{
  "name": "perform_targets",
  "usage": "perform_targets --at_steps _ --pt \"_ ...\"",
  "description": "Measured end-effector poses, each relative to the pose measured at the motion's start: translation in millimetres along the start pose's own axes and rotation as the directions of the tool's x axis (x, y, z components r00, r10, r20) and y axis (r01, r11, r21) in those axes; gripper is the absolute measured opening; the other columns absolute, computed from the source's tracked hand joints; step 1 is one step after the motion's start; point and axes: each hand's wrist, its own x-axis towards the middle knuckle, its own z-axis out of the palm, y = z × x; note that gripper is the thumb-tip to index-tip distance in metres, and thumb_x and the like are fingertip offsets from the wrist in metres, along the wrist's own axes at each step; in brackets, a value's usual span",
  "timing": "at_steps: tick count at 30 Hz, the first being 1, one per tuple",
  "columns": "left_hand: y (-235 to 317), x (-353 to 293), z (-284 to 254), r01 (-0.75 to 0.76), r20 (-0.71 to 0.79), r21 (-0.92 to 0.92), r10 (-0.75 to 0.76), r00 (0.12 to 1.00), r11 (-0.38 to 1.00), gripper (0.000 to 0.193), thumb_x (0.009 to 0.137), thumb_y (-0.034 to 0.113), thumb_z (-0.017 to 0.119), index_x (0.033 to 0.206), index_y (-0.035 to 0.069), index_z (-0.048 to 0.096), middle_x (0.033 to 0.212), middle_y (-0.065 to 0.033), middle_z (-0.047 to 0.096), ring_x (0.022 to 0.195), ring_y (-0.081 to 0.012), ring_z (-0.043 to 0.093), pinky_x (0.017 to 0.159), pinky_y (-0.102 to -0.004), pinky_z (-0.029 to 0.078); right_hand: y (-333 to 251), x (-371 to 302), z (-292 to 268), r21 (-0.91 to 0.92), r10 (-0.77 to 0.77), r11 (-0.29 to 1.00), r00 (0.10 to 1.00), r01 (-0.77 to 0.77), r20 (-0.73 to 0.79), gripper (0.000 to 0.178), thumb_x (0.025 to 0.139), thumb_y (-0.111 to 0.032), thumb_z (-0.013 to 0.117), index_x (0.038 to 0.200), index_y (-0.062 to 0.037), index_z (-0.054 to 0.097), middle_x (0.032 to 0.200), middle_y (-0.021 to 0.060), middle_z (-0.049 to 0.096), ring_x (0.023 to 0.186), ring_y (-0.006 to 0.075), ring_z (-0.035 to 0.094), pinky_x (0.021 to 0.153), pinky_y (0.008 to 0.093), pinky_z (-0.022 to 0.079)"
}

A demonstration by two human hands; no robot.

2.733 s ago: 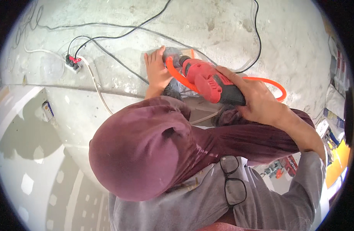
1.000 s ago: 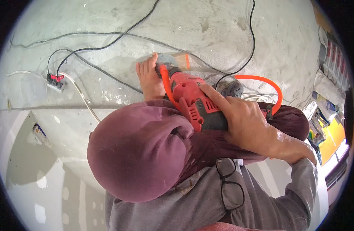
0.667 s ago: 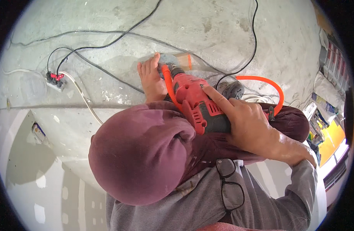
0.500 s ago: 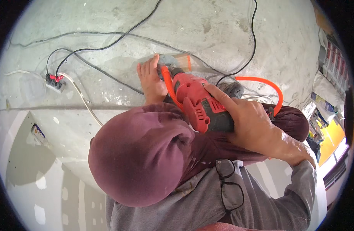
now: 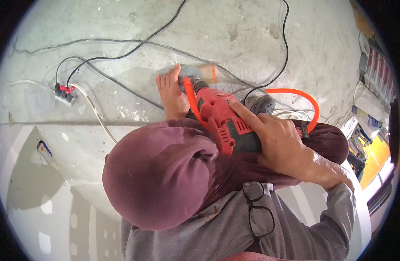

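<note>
My right hand (image 5: 280, 143) is wrapped round the rear of a red and black power drill (image 5: 221, 108), index finger lying along its body. The drill's chuck (image 5: 201, 84) points to the far left, toward a round grey piece (image 5: 190, 72) close to the floor. My left hand (image 5: 170, 89) is beside that piece, fingers stretched out and seemingly resting against its side; the thumb is hidden. An orange ribbed hose (image 5: 191, 96) runs along the drill's front, partly between it and my left wrist. The drill's tip is hidden.
Black cables (image 5: 134, 43) cross the concrete floor (image 5: 226, 26). A plug-filled power strip (image 5: 65, 95) lies at left. Orange tubing (image 5: 311, 102) arcs near a dark round object (image 5: 261, 104) and a coiled white cable (image 5: 291, 114). My knees (image 5: 156, 174) are bent below; glasses (image 5: 256, 209) hang on my shirt.
The drill and my right hand have shifted slightly down in the picture, the drill's rear tilting a little. My left hand stays beside the grey piece. The whole view has moved slightly.
</note>
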Motion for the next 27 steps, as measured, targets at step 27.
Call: perform_targets --at_steps 27 --pt "109.1 116.6 -199.9 -0.281 -0.019 -0.247 0.285 0.958 0.927 0.108 0.057 0.022 0.1 0.153 0.007 0.052 0.152 -0.0184 0.053 0.145 -0.0394 0.046 0.122 -0.0469 0.035 82.6 -65.8 -48.7 0.087 -0.323 0.877 0.714 0.473 -0.621 0.084 0.081 -0.003 0.076 0.158 -0.0003 0.042 0.146 0.0246 0.062 0.127 0.0421 0.065 0.104 0.0427 0.055"
